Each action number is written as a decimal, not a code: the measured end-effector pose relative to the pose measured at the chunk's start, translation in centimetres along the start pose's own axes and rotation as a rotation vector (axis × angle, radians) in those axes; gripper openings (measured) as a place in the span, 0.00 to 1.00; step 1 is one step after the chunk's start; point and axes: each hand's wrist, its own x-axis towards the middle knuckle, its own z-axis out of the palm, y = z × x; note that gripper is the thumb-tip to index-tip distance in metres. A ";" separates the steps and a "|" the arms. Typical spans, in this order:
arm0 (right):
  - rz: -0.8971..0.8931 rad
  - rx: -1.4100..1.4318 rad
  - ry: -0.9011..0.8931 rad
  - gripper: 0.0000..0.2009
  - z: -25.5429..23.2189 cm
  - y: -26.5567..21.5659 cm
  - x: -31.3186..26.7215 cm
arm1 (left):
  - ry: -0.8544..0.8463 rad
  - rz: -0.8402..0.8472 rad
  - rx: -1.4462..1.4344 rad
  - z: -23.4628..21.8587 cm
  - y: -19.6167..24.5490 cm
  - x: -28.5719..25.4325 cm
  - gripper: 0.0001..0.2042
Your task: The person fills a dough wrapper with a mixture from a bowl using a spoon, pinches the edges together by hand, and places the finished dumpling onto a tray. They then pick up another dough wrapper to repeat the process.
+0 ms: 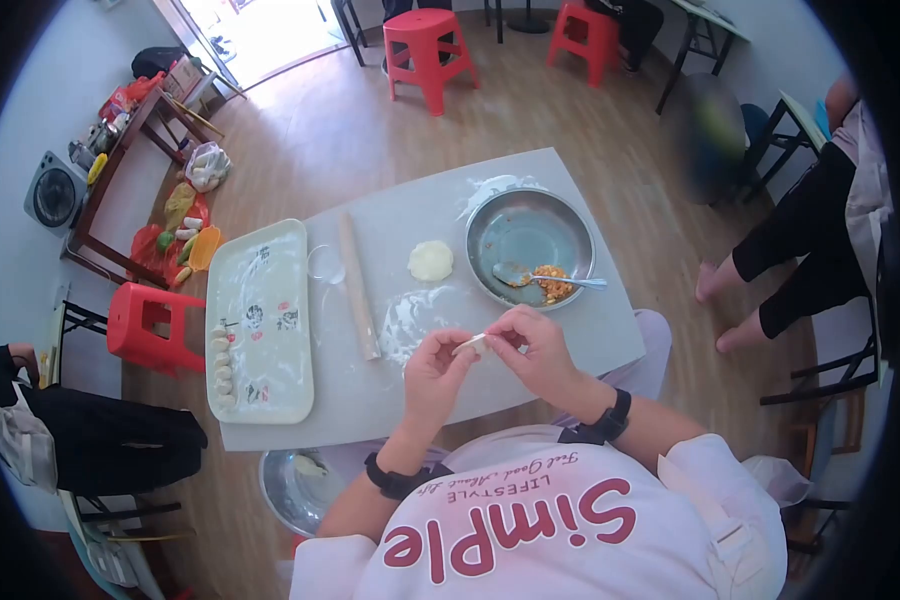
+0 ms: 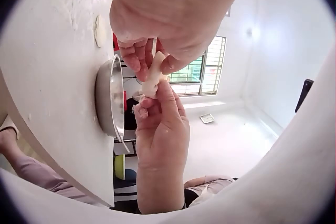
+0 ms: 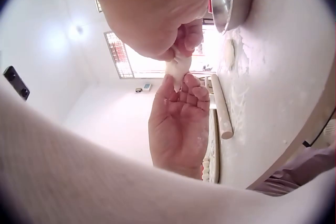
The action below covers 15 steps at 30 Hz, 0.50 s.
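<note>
A small folded piece of white dough [image 1: 473, 345] is held between both hands above the table's near edge. My left hand [image 1: 436, 372] pinches one end and my right hand [image 1: 540, 352] pinches the other. In the left wrist view the dough [image 2: 153, 77] stretches from the left hand [image 2: 163, 24] to the right hand [image 2: 164, 140]. In the right wrist view the dough [image 3: 179, 68] spans the right hand [image 3: 157, 19] and the left hand [image 3: 181, 129]. What lies inside the dough is hidden.
A steel bowl [image 1: 490, 215] holds orange filling [image 1: 553, 286] and a spoon [image 1: 580, 283]. Left of it are a flat dough round [image 1: 430, 261], a rolling pin [image 1: 358, 290], a clear ring [image 1: 325, 263] and a tray [image 1: 295, 380] with several dumplings [image 1: 223, 372]. Another bowl [image 1: 288, 500] stands below the table.
</note>
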 end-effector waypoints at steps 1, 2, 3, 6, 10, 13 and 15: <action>-0.001 0.001 0.004 0.05 0.0 -0.1 0.0 | -0.016 -0.031 -0.045 -0.1 0.0 0.0 0.09; 0.042 0.032 0.005 0.05 0.0 -0.4 0.0 | -0.018 -0.029 -0.043 -0.1 -0.1 0.2 0.09; 0.085 0.062 0.006 0.04 -0.1 -0.4 0.1 | -0.004 -0.020 -0.036 -0.2 -0.5 0.4 0.08; -0.007 0.041 0.016 0.04 0.1 -0.4 0.1 | 0.025 0.012 -0.038 0.2 -0.5 0.5 0.08; -0.014 -0.023 0.023 0.05 0.1 0.0 0.2 | 0.030 0.080 -0.017 0.3 -0.7 0.7 0.06; -0.154 -0.147 -0.006 0.06 0.2 -0.2 0.3 | 0.100 0.244 0.309 0.1 -1.1 1.2 0.07; -0.293 -0.204 -0.025 0.07 0.4 0.0 0.4 | 0.083 0.322 0.471 0.5 0.6 1.1 0.08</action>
